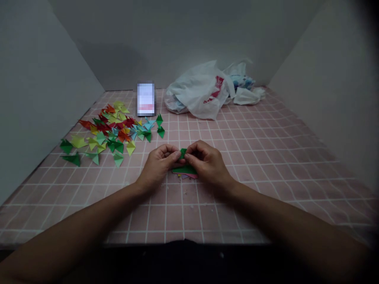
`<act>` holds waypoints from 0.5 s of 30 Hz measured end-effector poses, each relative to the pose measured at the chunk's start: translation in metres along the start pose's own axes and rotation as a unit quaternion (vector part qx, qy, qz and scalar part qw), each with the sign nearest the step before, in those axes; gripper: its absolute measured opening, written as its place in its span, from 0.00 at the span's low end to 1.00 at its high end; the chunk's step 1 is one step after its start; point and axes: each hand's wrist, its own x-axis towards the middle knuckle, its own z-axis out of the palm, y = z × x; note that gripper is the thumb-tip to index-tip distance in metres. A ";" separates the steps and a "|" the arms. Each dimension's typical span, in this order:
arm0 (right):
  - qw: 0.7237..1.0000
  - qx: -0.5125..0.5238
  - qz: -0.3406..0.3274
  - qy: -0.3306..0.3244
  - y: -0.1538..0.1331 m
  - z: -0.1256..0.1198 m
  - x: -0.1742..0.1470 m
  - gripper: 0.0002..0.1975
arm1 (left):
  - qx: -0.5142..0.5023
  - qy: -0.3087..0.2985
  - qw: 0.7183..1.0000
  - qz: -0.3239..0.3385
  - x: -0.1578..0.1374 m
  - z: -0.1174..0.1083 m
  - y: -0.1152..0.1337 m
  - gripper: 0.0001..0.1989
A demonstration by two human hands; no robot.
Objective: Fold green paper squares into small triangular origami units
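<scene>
Between the fingertips of both hands is a small folded piece of green paper. My left hand pinches its left side with thumb and forefinger. On the other side, my right hand grips it in a similar pinch. Just below the fingers lies a small stack of coloured paper, green on top with pink and other colours showing at its lower edge. Part of the folded piece is hidden behind the fingers.
Many folded paper cranes in red, orange, yellow, green and blue spread over the left of the checked tablecloth. A phone with a lit screen stands behind them. A crumpled white plastic bag rests against the back wall, near other packaging.
</scene>
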 end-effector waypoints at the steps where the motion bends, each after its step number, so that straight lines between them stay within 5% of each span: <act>1: 1.000 0.006 0.007 0.001 0.000 0.000 0.000 0.05 | 0.001 -0.002 1.000 0.000 0.000 0.000 0.000 0.14; 15: 0.995 0.080 0.055 -0.005 0.002 0.003 0.001 0.03 | 0.035 0.006 0.999 0.025 0.001 0.001 -0.001 0.14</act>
